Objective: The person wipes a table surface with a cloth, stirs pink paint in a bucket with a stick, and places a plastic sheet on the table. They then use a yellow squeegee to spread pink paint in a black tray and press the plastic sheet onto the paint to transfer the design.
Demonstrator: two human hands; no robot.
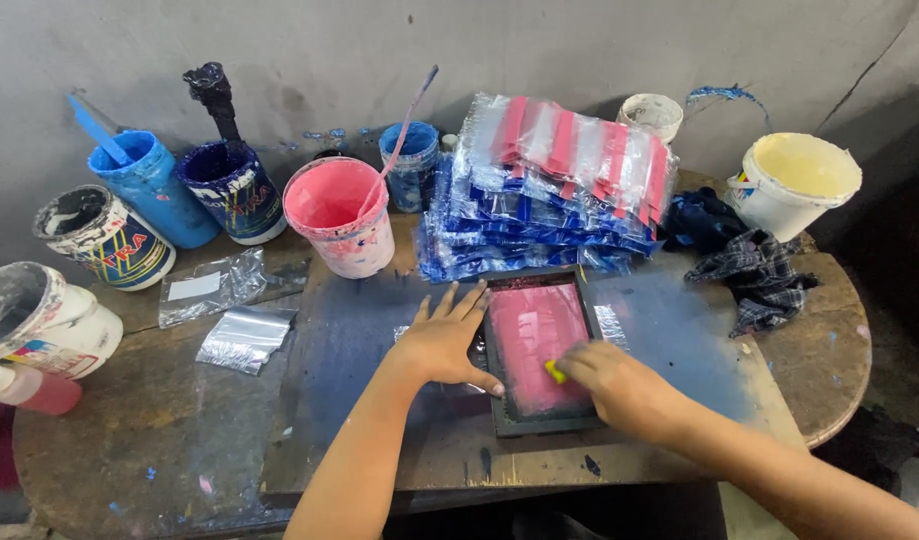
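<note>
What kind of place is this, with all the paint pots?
Probably a small screen-printing workshop. The left hand steadies a dark printing frame covered in pink ink while the right hand works on it. Ink tubs, such as the pink tub, and a stack of plastic bags surround it.

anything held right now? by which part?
Right hand grips a small yellow tool by its top; most of it is hidden. Left hand lies flat, steadying the dark screen frame's left edge.

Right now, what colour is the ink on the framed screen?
Pink, on the framed screen, seen in the head view.
</note>
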